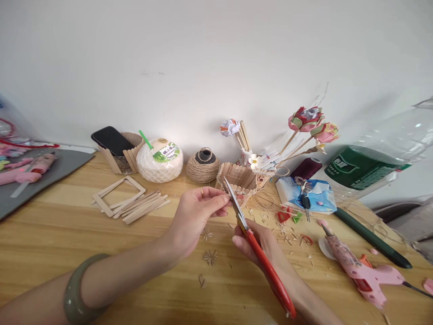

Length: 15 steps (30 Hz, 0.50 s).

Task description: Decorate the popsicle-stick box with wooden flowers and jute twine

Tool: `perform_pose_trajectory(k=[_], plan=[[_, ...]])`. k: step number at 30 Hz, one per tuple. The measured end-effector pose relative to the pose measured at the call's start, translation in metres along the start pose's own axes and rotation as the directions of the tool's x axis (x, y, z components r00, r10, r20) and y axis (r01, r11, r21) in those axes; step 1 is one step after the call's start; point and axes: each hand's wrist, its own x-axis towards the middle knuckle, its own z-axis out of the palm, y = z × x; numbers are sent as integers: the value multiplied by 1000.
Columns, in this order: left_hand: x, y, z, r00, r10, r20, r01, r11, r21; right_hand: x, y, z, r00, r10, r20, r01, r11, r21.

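Left wrist: a grey-green bangle [72, 293] circles the forearm at the near edge of the wooden counter [40, 234].
Right hand: the right hand [259, 246] is closed round the red handles of a pair of scissors [252, 237], blades raised and pointing away.
Left hand: the left hand [196, 214], a ring on one finger, pinches a small piece between thumb and fingertips right at the scissor blades; the piece itself is too small to make out.
Beneath the hands: cut wooden flower shapes [210, 257] and shavings lie scattered on the counter.
Near right: a pink glue gun [358, 268] lies well apart from the hands, beside a dark green rod [372, 239].
Near left: loose craft sticks [140, 206] and a stick frame [117, 194].
Just beyond the hands: a craft-stick basket [238, 178].
Against the wall: a ball of jute twine [203, 166], a white coconut drink [159, 160] with a green straw, a phone [112, 141] in a stick holder, and paper flowers [309, 122] on sticks.
Far right: a clear plastic bottle [375, 158] with a green label.
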Motion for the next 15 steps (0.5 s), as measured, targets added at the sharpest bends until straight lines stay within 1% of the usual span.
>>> perform_pose_trajectory(k=[15], plan=[[0, 0, 0, 1000, -18, -17, 17, 1000, -18, 1, 0, 2, 999, 12, -36, -13, 999, -37]])
